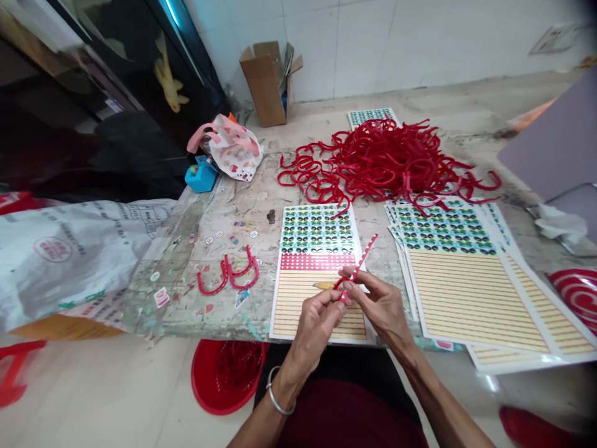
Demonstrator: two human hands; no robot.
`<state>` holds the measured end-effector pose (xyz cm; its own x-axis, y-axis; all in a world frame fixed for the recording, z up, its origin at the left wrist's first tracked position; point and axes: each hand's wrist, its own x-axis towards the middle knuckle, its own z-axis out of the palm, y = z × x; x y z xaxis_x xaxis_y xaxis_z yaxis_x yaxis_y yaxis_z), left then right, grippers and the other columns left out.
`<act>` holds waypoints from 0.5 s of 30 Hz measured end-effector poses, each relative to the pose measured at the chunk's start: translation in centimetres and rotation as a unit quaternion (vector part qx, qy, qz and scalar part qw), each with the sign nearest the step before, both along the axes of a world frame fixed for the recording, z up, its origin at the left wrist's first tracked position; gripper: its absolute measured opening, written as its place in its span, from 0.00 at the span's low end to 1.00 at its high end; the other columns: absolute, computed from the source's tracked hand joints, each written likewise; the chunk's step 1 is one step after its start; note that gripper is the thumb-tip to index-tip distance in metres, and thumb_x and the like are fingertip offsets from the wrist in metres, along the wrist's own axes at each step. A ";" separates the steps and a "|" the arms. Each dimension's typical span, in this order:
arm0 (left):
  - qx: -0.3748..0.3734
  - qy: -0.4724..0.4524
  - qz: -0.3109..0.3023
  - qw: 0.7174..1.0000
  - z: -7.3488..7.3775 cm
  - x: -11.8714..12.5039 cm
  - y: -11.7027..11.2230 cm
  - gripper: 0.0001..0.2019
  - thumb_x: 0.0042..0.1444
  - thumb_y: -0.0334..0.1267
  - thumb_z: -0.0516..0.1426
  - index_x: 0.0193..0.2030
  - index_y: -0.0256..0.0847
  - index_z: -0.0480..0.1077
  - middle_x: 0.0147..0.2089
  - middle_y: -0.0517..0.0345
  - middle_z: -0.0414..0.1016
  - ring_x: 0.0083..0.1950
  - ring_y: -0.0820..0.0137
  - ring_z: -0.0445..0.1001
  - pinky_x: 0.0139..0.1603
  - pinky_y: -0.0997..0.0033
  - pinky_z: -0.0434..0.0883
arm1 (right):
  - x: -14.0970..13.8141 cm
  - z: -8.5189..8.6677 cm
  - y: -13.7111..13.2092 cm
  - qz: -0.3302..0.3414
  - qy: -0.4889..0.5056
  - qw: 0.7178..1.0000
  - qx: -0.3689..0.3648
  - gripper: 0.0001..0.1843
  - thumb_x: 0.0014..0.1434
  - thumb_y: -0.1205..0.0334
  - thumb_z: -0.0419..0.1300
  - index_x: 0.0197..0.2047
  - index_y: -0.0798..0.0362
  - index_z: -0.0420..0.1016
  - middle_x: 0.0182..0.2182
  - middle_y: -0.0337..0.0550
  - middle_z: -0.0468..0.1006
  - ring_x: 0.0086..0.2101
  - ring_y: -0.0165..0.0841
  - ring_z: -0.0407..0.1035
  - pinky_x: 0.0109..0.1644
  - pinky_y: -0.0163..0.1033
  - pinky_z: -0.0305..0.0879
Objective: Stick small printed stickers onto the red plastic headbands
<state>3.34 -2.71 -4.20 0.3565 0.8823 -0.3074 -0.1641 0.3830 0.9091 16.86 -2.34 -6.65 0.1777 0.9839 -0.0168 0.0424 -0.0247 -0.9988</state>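
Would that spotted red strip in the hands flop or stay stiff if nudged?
The spotted red strip probably has some stiffness, since its free end sticks out straight. Being so narrow, it likely weighs little and may bend easily.

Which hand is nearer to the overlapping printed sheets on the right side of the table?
Right. The right hand is just left of the overlapping printed sheets; the left hand is farther left, on the right hand's far side from them.

A narrow red strip (366, 254), seemingly white-dotted, slants with its free end toward one o'clock, above a sticker sheet (305, 270).
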 end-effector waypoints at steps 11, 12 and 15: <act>-0.017 -0.029 -0.008 0.999 0.0 -0.2 -0.2 0.06 0.52 0.34 0.54 0.30 0.35 0.71 0.23 0.63 0.58 0.24 0.78 0.51 0.26 0.76 0.51 | 0.8 0.4 0.3 0.013 0.022 0.999 -0.020 0.11 0.53 0.57 0.61 0.36 0.53 0.79 0.34 0.42 0.79 0.33 0.34 0.73 0.34 0.38 0.75; -0.014 -0.027 -0.014 0.999 0.0 -0.2 -0.2 0.06 0.53 0.34 0.54 0.31 0.35 0.71 0.23 0.63 0.58 0.24 0.78 0.51 0.26 0.76 0.52 | 0.8 0.4 0.2 0.010 0.016 1.000 -0.012 0.10 0.53 0.57 0.61 0.35 0.53 0.79 0.34 0.42 0.79 0.33 0.34 0.73 0.34 0.37 0.75; 0.010 -0.010 -0.041 0.999 0.2 -0.2 0.1 0.07 0.54 0.37 0.54 0.33 0.35 0.70 0.24 0.62 0.61 0.25 0.77 0.56 0.27 0.76 0.55 | 0.5 0.5 0.0 0.014 -0.027 0.999 0.032 0.07 0.53 0.60 0.60 0.34 0.52 0.78 0.35 0.43 0.79 0.35 0.34 0.73 0.34 0.36 0.74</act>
